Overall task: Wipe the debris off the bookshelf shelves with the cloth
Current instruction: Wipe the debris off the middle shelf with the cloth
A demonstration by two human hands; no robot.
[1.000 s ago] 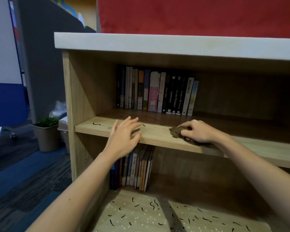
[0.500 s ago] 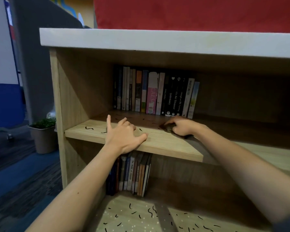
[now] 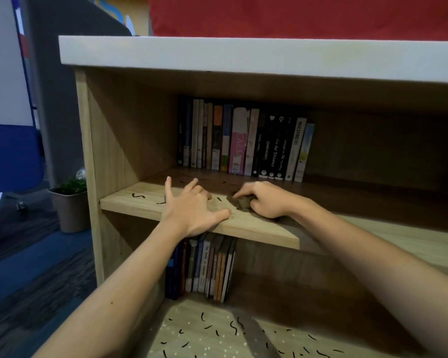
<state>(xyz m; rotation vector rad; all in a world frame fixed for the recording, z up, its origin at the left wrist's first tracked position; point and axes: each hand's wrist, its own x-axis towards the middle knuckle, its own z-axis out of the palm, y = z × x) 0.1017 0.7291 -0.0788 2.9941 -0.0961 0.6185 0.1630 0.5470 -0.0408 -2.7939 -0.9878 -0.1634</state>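
Note:
A wooden bookshelf fills the view. Its middle shelf [image 3: 130,201] carries short black debris strands [image 3: 138,195] near its left front. My right hand [image 3: 267,200] grips a small brown cloth [image 3: 241,201], bunched under the fingers and pressed on the shelf board. My left hand [image 3: 192,208] rests spread flat on the shelf's front edge, just left of the cloth, thumb along the edge. More black strands [image 3: 233,326] and pale specks lie scattered on the bottom shelf [image 3: 192,339].
A row of upright books [image 3: 243,140] stands at the back of the middle shelf, another row [image 3: 204,267] below it. A potted plant [image 3: 69,202] sits on the floor left of the shelf. A white top board [image 3: 243,55] overhangs.
My right hand has slid the cloth leftward along the middle shelf, close to my left hand. My left hand stayed on the shelf edge with fingers spread wider.

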